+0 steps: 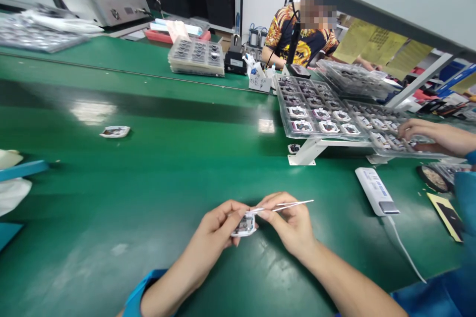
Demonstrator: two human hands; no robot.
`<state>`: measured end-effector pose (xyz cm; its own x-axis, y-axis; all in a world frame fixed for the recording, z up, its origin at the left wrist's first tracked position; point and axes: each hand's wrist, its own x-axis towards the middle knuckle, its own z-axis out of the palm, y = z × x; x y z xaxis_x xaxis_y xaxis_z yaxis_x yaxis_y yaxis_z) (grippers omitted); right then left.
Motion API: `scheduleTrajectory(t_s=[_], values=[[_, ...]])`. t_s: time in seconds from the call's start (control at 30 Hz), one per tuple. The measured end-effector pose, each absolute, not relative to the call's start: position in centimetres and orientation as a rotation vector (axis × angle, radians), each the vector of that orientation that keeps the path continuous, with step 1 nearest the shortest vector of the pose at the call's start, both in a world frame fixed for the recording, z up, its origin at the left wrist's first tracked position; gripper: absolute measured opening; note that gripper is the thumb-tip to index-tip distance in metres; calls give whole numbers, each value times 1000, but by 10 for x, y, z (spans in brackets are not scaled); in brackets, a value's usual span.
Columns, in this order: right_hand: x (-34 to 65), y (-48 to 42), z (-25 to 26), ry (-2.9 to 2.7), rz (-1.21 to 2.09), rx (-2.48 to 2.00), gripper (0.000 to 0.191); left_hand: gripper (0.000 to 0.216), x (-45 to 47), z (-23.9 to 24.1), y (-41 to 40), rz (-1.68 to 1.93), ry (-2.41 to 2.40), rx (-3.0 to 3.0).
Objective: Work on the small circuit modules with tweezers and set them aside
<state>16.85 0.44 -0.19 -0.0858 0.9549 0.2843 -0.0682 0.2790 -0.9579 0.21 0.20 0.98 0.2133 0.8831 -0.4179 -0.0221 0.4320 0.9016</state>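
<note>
Close under the camera, left hand pinching a small white-framed module just above the green surface, right-hand fingers clenched on fine tweezers at its edge, with risk of a tweezer slip scratching the module or a loose pinch dropping it.

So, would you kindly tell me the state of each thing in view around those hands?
Left hand: closed on the white square part.
White square part: held, raised off the bench.
Right hand: pinching the tweezers.
Tweezers: held, pointing right.
Clear plastic tray: loaded with parts.
Co-worker's hand: resting on a tray.
Loose white part: lying flat.
</note>
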Motion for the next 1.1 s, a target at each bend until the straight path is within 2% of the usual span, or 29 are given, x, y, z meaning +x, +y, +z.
scheduleTrajectory(t_s=[0.17,0.27,0.5,0.87,1.1], values=[[169,3,3,-1529,940,-901,3,38,2,6,1,800,1208,924],[169,3,4,-1594,848,-880,7,38,0,7,0,796,1179,888],[166,5,-2,-1403,976,-908,4,35,0,12,-1,780,1123,899],[168,5,2,-1649,725,-824,7,27,1,10,1,828,1121,855],[165,5,-1,-1512,813,-879,1,26,-1,7,2,852,1105,875]])
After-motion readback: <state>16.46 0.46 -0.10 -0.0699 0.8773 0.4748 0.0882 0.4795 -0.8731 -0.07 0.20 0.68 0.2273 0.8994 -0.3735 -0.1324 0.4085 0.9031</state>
